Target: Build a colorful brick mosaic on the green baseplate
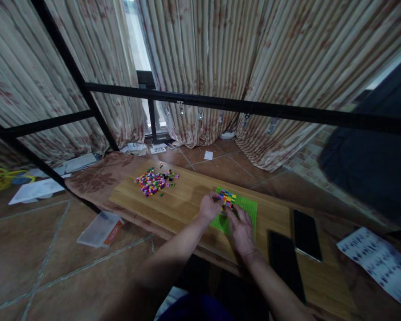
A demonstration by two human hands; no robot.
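A green baseplate (pixel 247 208) lies on a low wooden board (pixel 183 200). A small block of coloured bricks (pixel 227 196) is built on the plate's far left corner. My left hand (pixel 210 207) rests at the plate's left edge, fingers curled against the bricks. My right hand (pixel 241 229) lies over the plate's near part, its fingertips pinched at the built bricks. What, if anything, each hand holds is too small to make out. A pile of loose coloured bricks (pixel 153 181) sits on the board to the left, well apart from both hands.
Two dark phones or tablets (pixel 306 234) (pixel 284 263) lie on the board's right end. A clear plastic box (pixel 100 229) sits on the tiled floor at left. Papers (pixel 381 261) lie at right and left. A black metal frame (pixel 254 108) crosses in front of curtains.
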